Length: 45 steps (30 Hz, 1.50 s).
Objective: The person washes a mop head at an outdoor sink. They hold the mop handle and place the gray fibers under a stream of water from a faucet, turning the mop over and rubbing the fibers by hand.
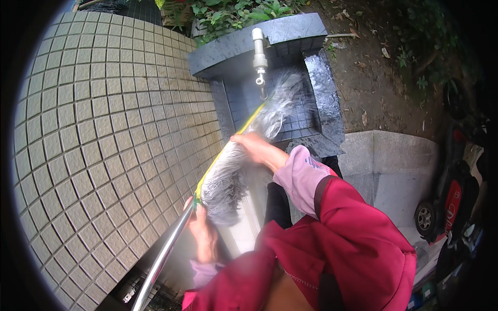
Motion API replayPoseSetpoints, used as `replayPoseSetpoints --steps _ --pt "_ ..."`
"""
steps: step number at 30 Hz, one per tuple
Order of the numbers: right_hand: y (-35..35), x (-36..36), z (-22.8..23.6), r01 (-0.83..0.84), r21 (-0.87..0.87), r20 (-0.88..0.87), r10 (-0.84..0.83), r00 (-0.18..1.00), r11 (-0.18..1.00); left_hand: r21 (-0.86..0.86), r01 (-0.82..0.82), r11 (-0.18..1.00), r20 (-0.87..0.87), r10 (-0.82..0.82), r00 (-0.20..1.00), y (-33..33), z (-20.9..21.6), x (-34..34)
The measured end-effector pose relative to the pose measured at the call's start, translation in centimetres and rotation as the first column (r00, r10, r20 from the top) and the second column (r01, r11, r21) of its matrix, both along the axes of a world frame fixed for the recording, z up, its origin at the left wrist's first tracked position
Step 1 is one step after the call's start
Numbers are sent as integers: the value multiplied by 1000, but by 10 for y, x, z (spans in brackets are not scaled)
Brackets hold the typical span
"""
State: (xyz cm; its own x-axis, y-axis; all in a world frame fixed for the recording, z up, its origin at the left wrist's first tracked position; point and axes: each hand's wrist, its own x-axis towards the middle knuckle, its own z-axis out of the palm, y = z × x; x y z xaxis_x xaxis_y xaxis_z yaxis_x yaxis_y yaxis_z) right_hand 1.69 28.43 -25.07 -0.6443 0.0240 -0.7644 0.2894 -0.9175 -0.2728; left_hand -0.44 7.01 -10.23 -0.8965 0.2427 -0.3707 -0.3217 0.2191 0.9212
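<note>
A flat mop with a yellow backing strip and wet grey-white strands (223, 186) runs slantwise from near my body to the sink. Its far end lies over the dark tiled sink (326, 85), below the faucet (259, 62), where the strands look blurred. My right hand (257, 149) grips the mop head about its middle, fingers wrapped over the yellow strip. Beside the green joint, my left hand (199, 225) is closed at the top of the silver pole (163, 254); some of its fingers are hidden behind it.
A wall of beige tiles (114, 114) fills the left side, close to the mop and pole. Green plants (238, 15) grow behind the sink. Bare soil (373, 78) and a concrete slab (389, 155) lie to the right. A red and black wheeled thing (451, 202) stands at the far right.
</note>
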Motion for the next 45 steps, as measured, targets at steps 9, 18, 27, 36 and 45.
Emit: replayPoseSetpoints --steps 9,18,27,36,45 --pt "27 57 -18 467 -280 -138 -517 845 839 44 15 999 58 -18 998 83 27 25" --pt "53 112 -101 323 131 333 -349 876 937 4 46 999 66 -46 997 127 43 44" --pt "9 80 -184 367 -229 275 -302 913 902 31 9 999 288 -18 958 17 -5 77" --pt "-98 84 -223 254 -116 397 -190 898 960 51 -83 995 273 66 960 -98 -24 66" --pt "-195 83 -88 295 -158 326 -233 916 942 42 -210 977 271 191 943 -193 62 41"
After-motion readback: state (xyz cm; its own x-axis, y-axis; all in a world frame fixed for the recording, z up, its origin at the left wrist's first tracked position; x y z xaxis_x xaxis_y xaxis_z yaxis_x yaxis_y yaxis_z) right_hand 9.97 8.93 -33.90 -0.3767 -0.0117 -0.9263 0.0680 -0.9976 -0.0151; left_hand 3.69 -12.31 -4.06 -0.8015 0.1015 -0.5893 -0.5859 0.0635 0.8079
